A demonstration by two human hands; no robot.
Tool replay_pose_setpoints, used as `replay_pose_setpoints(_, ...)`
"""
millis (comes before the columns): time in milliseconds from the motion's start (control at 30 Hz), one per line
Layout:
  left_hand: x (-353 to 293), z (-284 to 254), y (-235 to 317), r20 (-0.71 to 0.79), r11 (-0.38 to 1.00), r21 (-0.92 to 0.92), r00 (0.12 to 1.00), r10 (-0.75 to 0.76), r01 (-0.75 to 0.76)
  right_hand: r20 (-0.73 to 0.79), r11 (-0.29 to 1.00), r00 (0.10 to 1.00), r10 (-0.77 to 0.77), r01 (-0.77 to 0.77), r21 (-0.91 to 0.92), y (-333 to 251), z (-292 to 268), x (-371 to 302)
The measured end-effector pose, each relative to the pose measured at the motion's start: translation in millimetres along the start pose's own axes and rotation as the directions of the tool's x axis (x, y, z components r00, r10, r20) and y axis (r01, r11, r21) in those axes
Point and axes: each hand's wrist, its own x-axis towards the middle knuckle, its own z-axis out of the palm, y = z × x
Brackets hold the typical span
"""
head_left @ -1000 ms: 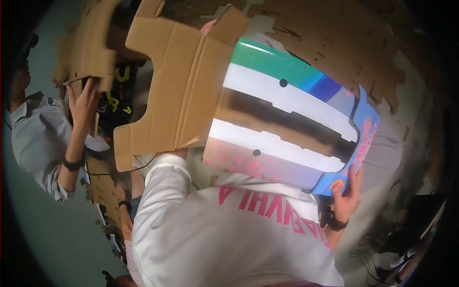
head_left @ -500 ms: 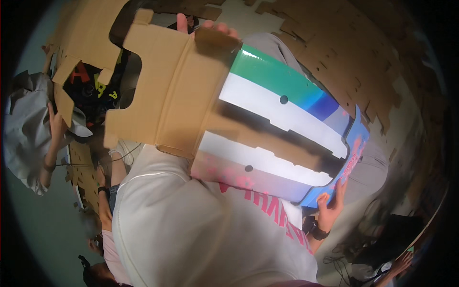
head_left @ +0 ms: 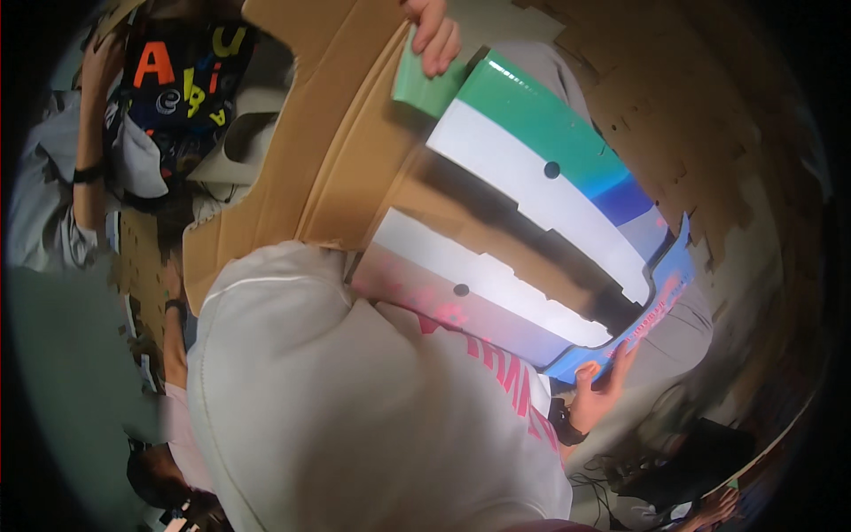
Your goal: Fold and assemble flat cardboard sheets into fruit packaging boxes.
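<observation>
A partly folded cardboard box (head_left: pixel 532 115) lies tilted across my lap, brown inside and printed green, blue and pink outside. Both long side walls stand up with white strips folded along them, each with a dark round hole. At the far left corner my left hand (head_left: pixel 433 35) has its fingers curled over a small green flap (head_left: pixel 425 84), bent inward over the brown cardboard. My right hand (head_left: pixel 603 395), with a dark wristband, grips the blue end panel (head_left: pixel 665 275) at the near right. A wide brown lid panel (head_left: pixel 310 115) with cut-outs extends left, unfolded.
On the left, another person's arm (head_left: pixel 89 186) reaches up beside a black cloth with coloured letters (head_left: pixel 177 89). Another person in pink (head_left: pixel 182 434) is at lower left. Cardboard scraps (head_left: pixel 656 80) cover the floor at upper right; cables (head_left: pixel 603 496) lie at lower right.
My left hand has come from behind the box to the inner side, and the corner flap now turns its green face inward. The lid panel has shifted; my right hand keeps its grip.
</observation>
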Motion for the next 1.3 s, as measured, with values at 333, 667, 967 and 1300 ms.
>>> replay_pose_setpoints(333,-52,142,17,-0.848,0.917,0.18,0.529,-0.04,0.357,0.011,0.997,0.998,-0.058,0.058,-0.041,-1,2,3)
replay_pose_setpoints(667,24,299,32,-0.998,0.536,-0.03,0.0,-0.057,0.844,0.064,0.986,0.986,-0.151,0.154,-0.057,-3,-4,13)
replay_pose_setpoints(967,75,275,4,-0.964,0.573,0.186,0.26,-0.049,0.798,-0.055,0.972,0.971,-0.233,0.231,-0.048,-12,14,10)
replay_pose_setpoints(1300,98,293,-27,-0.987,0.396,0.162,0.154,0.052,0.904,-0.098,0.894,0.888,-0.448,0.447,-0.042,18,16,27)
